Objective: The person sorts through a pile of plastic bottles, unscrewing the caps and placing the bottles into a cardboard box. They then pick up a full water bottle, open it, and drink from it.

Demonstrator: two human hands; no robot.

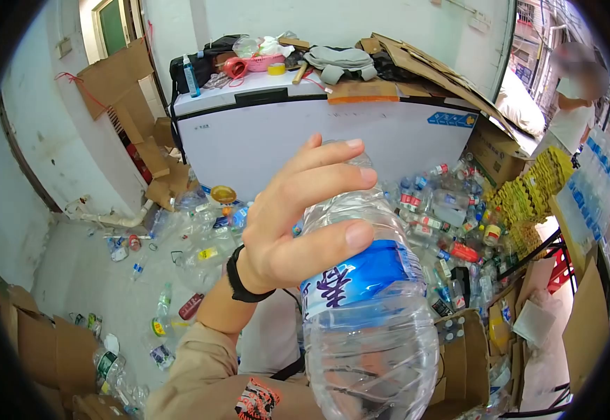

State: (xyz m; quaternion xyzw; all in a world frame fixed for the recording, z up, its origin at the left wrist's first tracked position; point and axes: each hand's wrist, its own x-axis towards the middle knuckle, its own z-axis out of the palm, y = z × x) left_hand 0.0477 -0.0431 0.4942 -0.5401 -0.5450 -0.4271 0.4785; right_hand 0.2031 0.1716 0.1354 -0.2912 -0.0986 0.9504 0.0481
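Clear bottle (pixel 368 329) up close, left hand (pixel 284 231) clasped round its top; right hand unseen

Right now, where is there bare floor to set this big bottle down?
Bare floor lies left, bordered by the white wall, the cardboard boxes and scattered bottles. The freezer top is cluttered, and the bottle pile right of it is packed. The left hand grips the bottle.
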